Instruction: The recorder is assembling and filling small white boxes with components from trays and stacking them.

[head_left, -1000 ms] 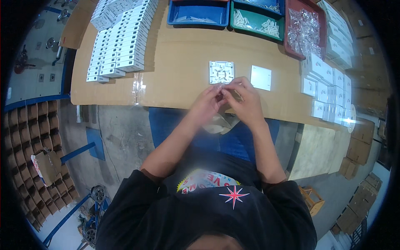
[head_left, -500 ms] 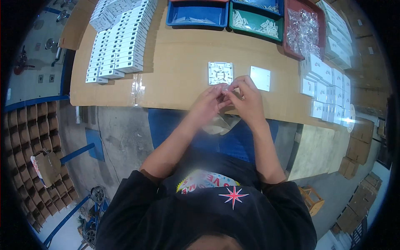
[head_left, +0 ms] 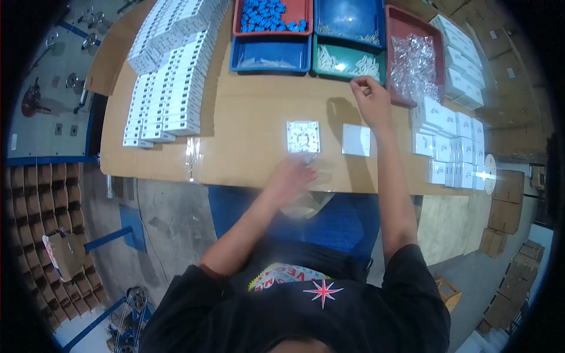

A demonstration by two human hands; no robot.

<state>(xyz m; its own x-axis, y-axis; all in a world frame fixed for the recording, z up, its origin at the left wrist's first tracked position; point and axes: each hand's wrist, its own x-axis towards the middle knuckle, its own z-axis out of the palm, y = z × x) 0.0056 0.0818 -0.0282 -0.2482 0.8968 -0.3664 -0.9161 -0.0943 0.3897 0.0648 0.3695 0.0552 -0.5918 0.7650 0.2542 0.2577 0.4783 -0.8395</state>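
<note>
Well apart from the left hand (head_left: 289, 179), the right hand (head_left: 372, 99) has been moved to the upper centre of the frame; half a second earlier both were held together below the white base. The view has been tipped too: everything on the brown worktop (head_left: 253, 115) is seen lower, and more is shown of a red plastic tray of small blue parts (head_left: 299, 9) at the top.

By the right hand, a green plastic tray (head_left: 348, 55) is set at upper centre. That hand's fingers are curled inward; whether anything is gripped cannot be told. The left hand is half curled and blurred at the lower edge of a square, white, plastic-looking base with moulded detail (head_left: 303, 137), laid flat at the middle of the frame; contact cannot be made out.

The base is judged light and stiff, with thin inner features that could be snapped under pressure; it is best taken by two opposite outer edges. A flat, white, smooth rectangular plate (head_left: 356, 140), laid just right of it, is likely to be slippery and is better lifted by its rim. Smallest are the slim white pieces (head_left: 366, 65) in the green tray, presumably very light, to be pinched singly between fingertips.
</note>
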